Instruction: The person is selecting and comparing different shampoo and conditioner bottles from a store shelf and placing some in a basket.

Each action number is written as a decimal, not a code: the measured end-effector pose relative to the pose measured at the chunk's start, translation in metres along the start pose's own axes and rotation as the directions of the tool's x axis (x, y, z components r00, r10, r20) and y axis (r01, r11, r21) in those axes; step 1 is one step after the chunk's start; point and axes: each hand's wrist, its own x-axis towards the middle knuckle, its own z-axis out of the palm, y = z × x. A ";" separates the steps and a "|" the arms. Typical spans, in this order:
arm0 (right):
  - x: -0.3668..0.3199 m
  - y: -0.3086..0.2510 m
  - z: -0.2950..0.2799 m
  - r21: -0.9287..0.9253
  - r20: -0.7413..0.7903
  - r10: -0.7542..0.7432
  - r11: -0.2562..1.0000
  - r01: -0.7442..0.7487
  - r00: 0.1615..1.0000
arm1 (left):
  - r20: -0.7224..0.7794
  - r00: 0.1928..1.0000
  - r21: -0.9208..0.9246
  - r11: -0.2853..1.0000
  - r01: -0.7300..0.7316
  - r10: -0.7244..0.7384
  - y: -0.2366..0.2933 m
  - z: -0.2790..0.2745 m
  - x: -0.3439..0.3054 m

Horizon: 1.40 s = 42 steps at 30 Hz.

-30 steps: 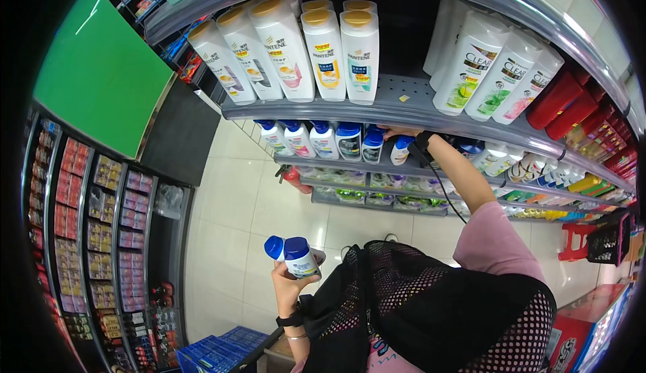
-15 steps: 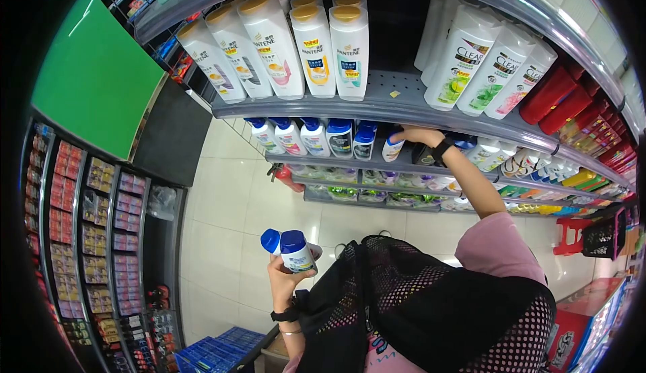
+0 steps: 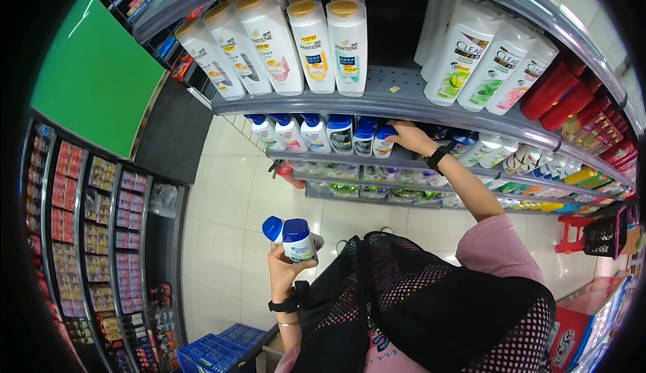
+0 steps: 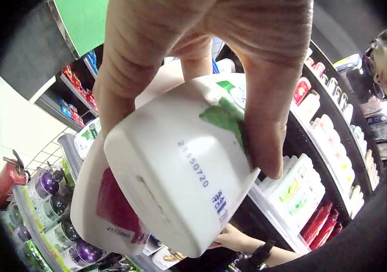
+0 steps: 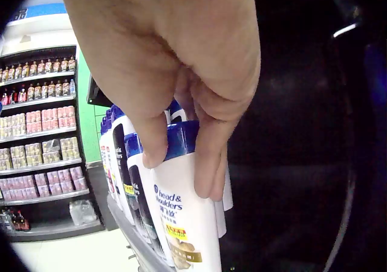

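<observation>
On the second shelf [image 3: 336,158], my right hand [image 3: 408,134] pinches a stiff, probably slick Head & Shoulders bottle [image 3: 383,142] at its cap, while my left hand [image 3: 281,272] clasps two blue-capped bottles [image 3: 296,242].

Pink sleeve [image 3: 494,238], black mesh vest [image 3: 431,299], black wristbands [image 3: 437,157]

Pantene bottles [image 3: 309,43]: five in front, two caps behind
Clear bottles [image 3: 464,53]: three in front, more behind
Blue-capped bottles [image 3: 314,134]: six in a row on the second shelf [image 3: 336,159]
Held bottles [image 3: 298,242]: two, both blue-capped
Red bottles [image 3: 555,97]: two in view
</observation>
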 end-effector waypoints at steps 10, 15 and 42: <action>-0.005 -0.006 0.005 0.143 0.005 0.077 0.987 -0.077 0.997 | 0.028 0.999 0.017 0.999 -0.031 0.031 0.011 -0.002 0.024; -0.011 -0.025 -0.011 0.120 -0.069 0.147 0.983 -0.138 0.987 | 0.106 0.994 -0.047 0.999 -0.007 0.012 0.029 0.005 0.043; -0.172 -0.140 -0.102 0.688 -0.193 0.404 0.705 -0.170 0.894 | 0.654 0.751 -0.201 0.978 0.058 0.090 0.025 0.143 0.118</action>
